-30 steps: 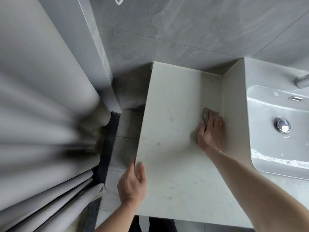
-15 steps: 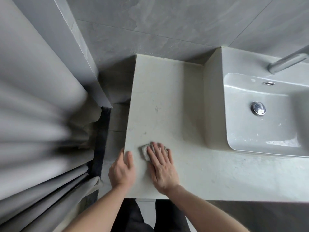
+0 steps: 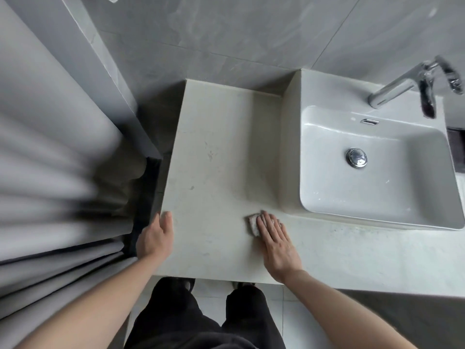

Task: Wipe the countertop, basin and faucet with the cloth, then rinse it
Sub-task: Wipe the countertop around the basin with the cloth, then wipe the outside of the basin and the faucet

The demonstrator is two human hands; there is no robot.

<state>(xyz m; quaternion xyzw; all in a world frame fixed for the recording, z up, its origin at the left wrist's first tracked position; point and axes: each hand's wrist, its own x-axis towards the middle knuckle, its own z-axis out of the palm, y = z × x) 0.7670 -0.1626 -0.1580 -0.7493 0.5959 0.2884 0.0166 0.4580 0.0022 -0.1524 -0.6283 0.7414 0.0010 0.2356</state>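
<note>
My right hand (image 3: 276, 241) presses flat on the cloth (image 3: 253, 224); left hand (image 3: 156, 238) open, bracing the tabletop (image 3: 216, 159) edge. I'd sweep toward 12 o'clock, overlapping strokes

Small grey cloth (image 3: 253, 224) lies flat on pale countertop (image 3: 214, 172) beside white basin (image 3: 377, 210).

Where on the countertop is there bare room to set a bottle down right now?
The widest bare patch of the countertop runs from the back wall to the hands, between its left edge and the basin. The front strip below the basin is bare too, but narrow. Near the front it is crowded: left hand on the edge, right hand pressing the cloth.
</note>
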